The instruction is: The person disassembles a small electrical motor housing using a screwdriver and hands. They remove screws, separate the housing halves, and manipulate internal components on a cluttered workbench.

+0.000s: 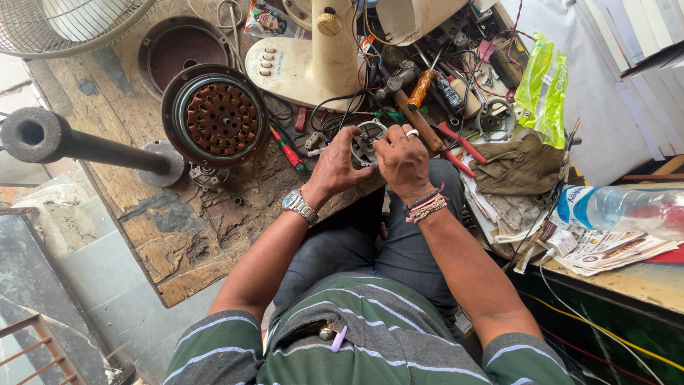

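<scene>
Between the two hands, at the near edge of the worn wooden workbench (pixel 178 242), sits a small round grey metal motor part (pixel 365 141), and most of it is hidden: the left hand (pixel 335 165) covers its left side and the right hand (pixel 403 161) its right and lower side. Only a curved rim and a dark hollow centre show, with what may be windings inside, too small to be sure. Both hands are closed on the part, fingers curled around its rim; the fingertips themselves are out of sight behind the knuckles. The left wrist wears a silver metal watch (pixel 297 204), the right wrist coloured thread bands (pixel 425 204), and a ring shows on the right hand. Left of the hands lies a large round stator with copper windings (pixel 217 117). A cream plastic fan base (pixel 303 60) stands behind, its top cut off by the frame edge. Tangled tools and wires beyond blur together.
</scene>
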